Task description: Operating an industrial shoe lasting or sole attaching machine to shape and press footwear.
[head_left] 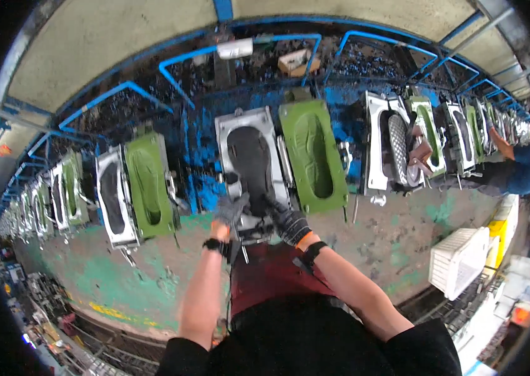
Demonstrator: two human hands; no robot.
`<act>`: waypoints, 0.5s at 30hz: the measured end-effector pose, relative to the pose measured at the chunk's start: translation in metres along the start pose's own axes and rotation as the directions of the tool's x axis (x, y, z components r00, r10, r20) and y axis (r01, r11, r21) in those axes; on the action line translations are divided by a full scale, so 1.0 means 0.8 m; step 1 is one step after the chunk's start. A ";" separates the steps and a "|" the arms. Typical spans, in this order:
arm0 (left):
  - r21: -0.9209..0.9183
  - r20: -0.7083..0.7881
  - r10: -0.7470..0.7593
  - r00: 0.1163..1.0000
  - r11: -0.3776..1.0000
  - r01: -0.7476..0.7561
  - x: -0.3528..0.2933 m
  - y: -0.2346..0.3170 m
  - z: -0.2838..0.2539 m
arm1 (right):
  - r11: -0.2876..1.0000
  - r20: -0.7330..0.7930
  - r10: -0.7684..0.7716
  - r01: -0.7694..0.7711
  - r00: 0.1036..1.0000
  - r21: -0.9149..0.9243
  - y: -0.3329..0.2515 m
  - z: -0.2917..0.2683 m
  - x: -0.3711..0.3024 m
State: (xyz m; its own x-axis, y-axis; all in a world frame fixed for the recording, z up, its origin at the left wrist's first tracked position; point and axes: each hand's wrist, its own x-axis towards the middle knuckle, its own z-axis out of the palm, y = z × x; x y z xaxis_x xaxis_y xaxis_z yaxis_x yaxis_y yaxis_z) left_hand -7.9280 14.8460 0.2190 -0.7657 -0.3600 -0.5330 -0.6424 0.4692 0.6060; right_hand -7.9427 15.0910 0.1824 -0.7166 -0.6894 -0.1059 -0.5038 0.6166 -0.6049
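In front of me lies an opened mould whose silver half holds a dark shoe sole. Its hinged green half, with a sole-shaped hollow, is folded out to the right. Both my hands wear grey gloves. At the near end of the sole, my left hand has its fingers closed at the left edge. My right hand is closed at the right edge, its fingertips against the dark sole. The fingertips are small and partly hidden.
More opened moulds stand to the left and right along the line. Blue rails run behind them. A co-worker reaches toward moulds at far right. A white plastic crate stands at lower right, above the green-painted floor.
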 end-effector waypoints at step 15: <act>0.606 -0.085 0.683 0.725 0.613 -0.507 0.083 0.126 0.012 | 0.955 0.079 0.238 -0.219 0.968 -0.200 -0.127 -0.014 -0.002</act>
State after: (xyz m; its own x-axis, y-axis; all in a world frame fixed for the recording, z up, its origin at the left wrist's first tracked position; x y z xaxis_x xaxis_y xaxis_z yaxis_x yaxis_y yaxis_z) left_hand -8.0436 14.8774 0.2390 -0.9970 -0.0088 0.0775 0.0135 0.9589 0.2836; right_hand -7.8955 15.0340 0.2529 -0.7758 -0.5503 -0.3087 -0.4208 0.8158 -0.3968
